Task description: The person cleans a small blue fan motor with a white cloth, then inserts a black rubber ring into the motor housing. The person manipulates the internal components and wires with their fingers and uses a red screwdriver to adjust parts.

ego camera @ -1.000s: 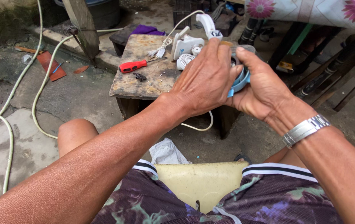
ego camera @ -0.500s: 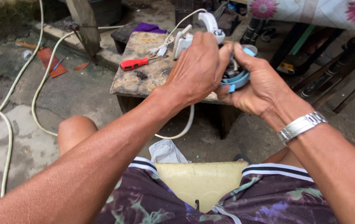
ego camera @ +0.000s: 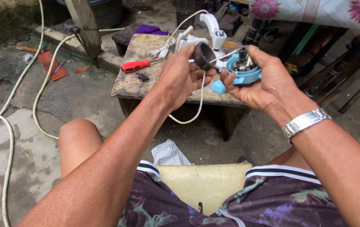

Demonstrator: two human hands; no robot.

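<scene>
Above a worn tabletop (ego camera: 146, 82), the left hand (ego camera: 180, 77) pinches a dark ring (ego camera: 204, 55) in its fingers, apart from the blue motor housing (ego camera: 243, 71) the right hand (ego camera: 268, 82) grips; the two parts are separated, not yet joined.

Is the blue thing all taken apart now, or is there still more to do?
Partly apart. Done: a dark ring-shaped part is off and sits in the left hand. In hand: the right hand holds the blue round housing, its metal insides showing. Left: white plastic parts and a white cord lie loose on the small wooden table, beside a red-handled screwdriver.
</scene>
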